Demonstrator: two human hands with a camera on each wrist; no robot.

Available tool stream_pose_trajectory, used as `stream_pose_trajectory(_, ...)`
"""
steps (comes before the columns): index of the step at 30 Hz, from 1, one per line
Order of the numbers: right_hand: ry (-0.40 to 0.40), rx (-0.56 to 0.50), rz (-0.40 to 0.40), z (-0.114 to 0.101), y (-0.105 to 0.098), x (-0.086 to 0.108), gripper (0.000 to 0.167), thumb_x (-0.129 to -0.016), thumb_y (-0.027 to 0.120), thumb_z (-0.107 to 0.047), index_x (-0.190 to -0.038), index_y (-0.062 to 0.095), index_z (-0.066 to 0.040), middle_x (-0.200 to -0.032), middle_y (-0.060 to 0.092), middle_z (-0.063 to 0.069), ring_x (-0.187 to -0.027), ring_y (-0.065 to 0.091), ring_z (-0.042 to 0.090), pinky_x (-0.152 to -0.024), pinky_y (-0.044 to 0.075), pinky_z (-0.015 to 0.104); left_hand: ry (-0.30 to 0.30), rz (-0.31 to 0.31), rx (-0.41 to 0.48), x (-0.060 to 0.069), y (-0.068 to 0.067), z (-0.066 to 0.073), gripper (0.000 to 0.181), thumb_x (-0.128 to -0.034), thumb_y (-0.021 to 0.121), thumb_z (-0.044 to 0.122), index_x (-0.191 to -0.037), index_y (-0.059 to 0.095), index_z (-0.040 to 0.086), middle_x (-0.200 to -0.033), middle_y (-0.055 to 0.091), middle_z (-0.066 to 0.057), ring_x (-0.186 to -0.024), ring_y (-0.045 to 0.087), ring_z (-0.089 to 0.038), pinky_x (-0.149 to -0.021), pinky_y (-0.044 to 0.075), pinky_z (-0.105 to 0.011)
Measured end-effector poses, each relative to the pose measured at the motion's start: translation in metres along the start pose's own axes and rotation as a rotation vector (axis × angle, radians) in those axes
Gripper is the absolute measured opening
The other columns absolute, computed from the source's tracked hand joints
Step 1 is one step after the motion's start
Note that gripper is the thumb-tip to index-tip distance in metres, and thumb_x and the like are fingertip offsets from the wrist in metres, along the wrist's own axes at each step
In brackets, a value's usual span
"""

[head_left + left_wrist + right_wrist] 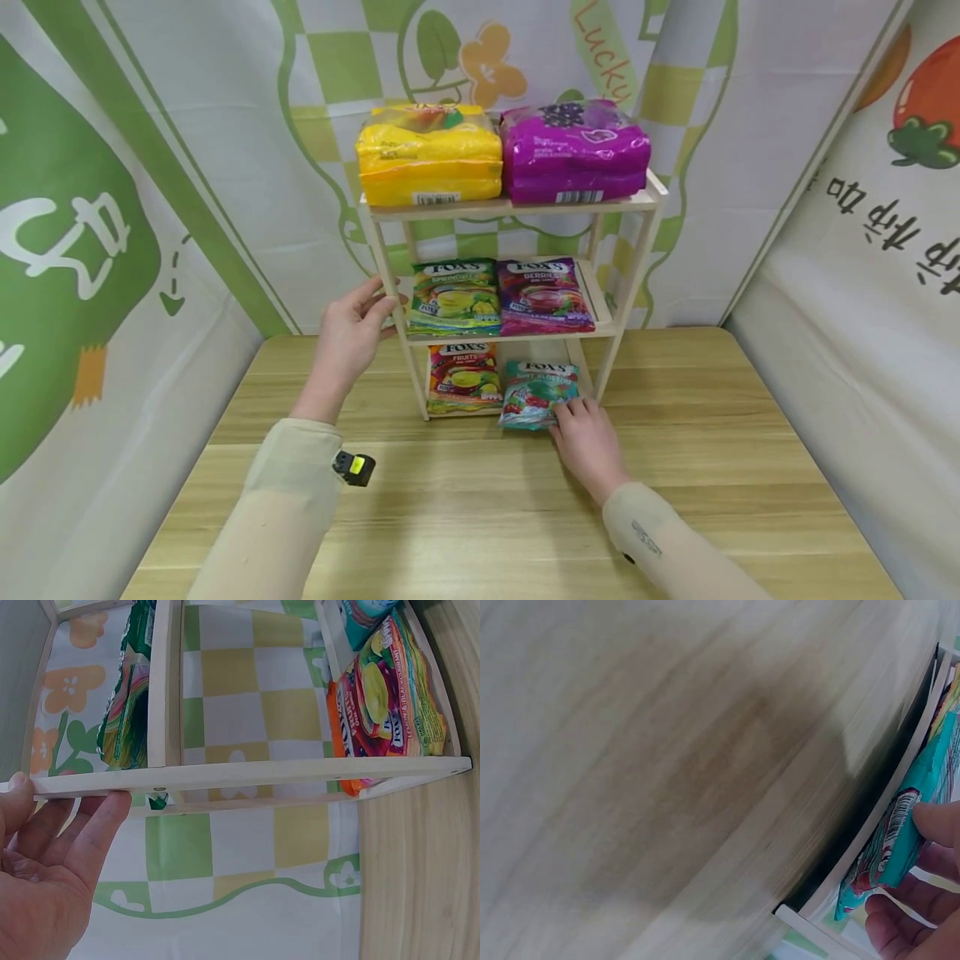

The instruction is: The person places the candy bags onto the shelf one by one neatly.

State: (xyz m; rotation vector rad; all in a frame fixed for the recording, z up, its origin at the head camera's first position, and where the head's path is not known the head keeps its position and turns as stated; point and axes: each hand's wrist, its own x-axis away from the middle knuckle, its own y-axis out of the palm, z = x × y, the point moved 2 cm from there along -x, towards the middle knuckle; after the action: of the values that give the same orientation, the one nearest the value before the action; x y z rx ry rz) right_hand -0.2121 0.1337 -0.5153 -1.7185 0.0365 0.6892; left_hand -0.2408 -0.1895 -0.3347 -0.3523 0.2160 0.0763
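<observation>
My right hand (588, 442) pinches the lower right corner of a teal FOX'S candy bag (538, 390) at the front of the bottom shelf. In the right wrist view, the thumb lies on one side of the teal bag (922, 795) and fingers on the other. My left hand (351, 335) grips the left front post of a small wooden shelf rack (510, 337) at middle-shelf height. Beside the teal bag stands a red-and-yellow fruits candy bag (465, 377). A green candy bag (455, 297) and a purple berries bag (543, 296) lean on the middle shelf.
On the top shelf sit a yellow package (429, 158) and a purple package (576, 154). The rack stands towards the back of a wooden table (465, 508). Printed fabric (225, 167) hangs behind and at both sides.
</observation>
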Motion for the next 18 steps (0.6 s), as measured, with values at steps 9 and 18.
stream_pose_trajectory(9, -0.052, 0.030, 0.041, 0.002, 0.007, -0.013, 0.022, -0.085, 0.083, -0.008, -0.101, 0.071, 0.000, -0.094, 0.070, 0.017, -0.089, 0.065, 0.035, -0.080, 0.059, 0.049, 0.000, -0.003, -0.006, 0.000, -0.001, 0.000, 0.045, -0.1086, 0.051, 0.017, -0.153, 0.046, 0.009, -0.133, 0.065, -0.021, -0.130, 0.060, -0.033, -0.092, 0.059, -0.031)
stream_pose_trajectory(18, -0.063, 0.051, 0.078, 0.004, 0.014, -0.023, 0.013, -0.087, 0.076, -0.002, -0.096, 0.067, -0.001, -0.089, 0.069, 0.017, -0.080, 0.064, 0.034, -0.068, 0.058, 0.048, -0.006, 0.003, 0.011, -0.001, 0.000, 0.000, 0.045, -0.1078, 0.052, 0.015, -0.152, 0.047, 0.007, -0.132, 0.066, -0.022, -0.128, 0.061, -0.032, -0.090, 0.059, -0.028)
